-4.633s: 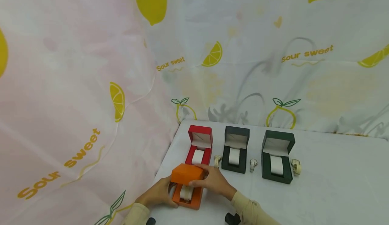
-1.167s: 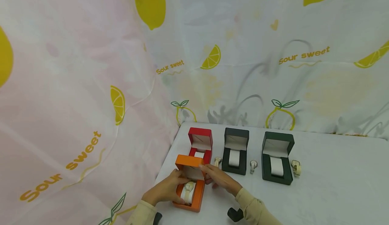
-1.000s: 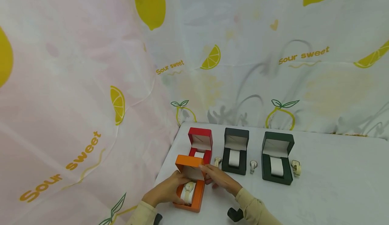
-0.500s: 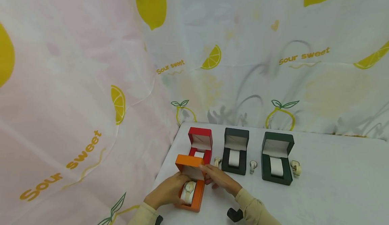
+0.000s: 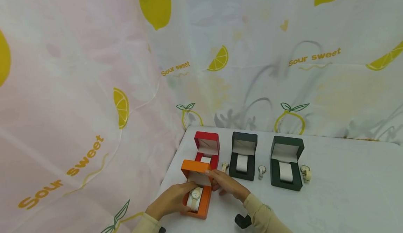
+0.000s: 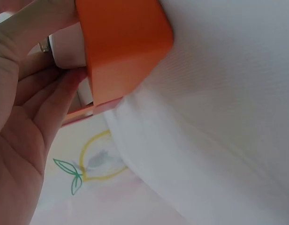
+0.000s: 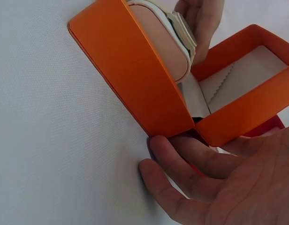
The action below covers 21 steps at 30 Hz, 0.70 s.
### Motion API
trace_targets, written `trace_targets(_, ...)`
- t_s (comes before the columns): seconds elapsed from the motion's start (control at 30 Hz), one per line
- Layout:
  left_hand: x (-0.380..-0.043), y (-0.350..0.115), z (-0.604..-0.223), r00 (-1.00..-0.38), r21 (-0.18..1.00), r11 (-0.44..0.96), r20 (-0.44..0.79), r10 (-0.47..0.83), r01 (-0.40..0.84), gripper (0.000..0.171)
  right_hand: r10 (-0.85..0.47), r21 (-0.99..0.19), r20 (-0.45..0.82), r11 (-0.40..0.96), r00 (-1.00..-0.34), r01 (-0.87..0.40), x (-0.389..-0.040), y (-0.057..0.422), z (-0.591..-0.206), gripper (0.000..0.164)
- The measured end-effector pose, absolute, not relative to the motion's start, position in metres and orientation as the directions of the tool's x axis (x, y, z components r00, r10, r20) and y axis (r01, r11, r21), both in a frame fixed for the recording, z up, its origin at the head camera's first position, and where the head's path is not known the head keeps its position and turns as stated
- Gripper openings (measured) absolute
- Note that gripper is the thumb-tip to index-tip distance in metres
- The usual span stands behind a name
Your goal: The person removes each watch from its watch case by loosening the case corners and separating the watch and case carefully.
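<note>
An orange watch box stands with its lid raised, holding a white cushion with a cream-strapped watch around it. My left hand grips the cushion inside the box; its fingers reach in behind one end, and the thumb is at the other side. The cushion sits partly above the box wall. At the box's right side, my right hand holds the box by the hinge and lid, fingers bent against the corner. Its thumb is hidden in the right wrist view.
Behind the orange box stands an open red watch box. Open black and dark green watch boxes hold bare white cushions. Three watches, one at the left, one in the middle and one at the right, lie beside them.
The orange lid, low over the box several seconds ago, now stands raised. My left hand has moved from the box's side onto the cushion. Over the last second, only the left hand shifts slightly.
</note>
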<state>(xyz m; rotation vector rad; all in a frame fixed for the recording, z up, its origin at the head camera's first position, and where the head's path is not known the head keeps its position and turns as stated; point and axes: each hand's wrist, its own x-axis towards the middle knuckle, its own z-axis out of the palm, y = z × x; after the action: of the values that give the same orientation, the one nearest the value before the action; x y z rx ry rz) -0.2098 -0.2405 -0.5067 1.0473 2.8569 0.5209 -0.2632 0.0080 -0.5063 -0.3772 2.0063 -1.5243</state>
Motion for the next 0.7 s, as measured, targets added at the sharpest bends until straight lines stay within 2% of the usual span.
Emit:
trace_targets(0.13,-0.209,-0.242,-0.508,-0.773,0.396,0.697,0.052,0.633,0.598,0.074,-0.550,-0.945,-0.272,0.306,-0.789,0.112,-0.263,0.008,-0.507,0.077)
trace_targets(0.33,-0.205,-0.245,-0.510,-0.781,0.370,0.710,0.074,0.620,0.599,0.076,-0.557,-0.947,-0.266,0.305,-0.787,0.104,-0.264,0.008,-0.508,0.077)
trace_targets(0.5,-0.197,-0.248,-0.516,-0.733,0.302,0.669,0.231,0.639,0.679,0.076,-0.551,-0.947,-0.266,0.305,-0.791,0.106,-0.264,0.008,-0.507,0.076)
trace_targets(0.7,-0.187,-0.252,-0.527,-0.638,0.161,0.641,0.429,0.640,0.751,0.082,-0.545,-0.946,-0.264,0.305,-0.796,0.105,-0.263,0.006,-0.507,0.076)
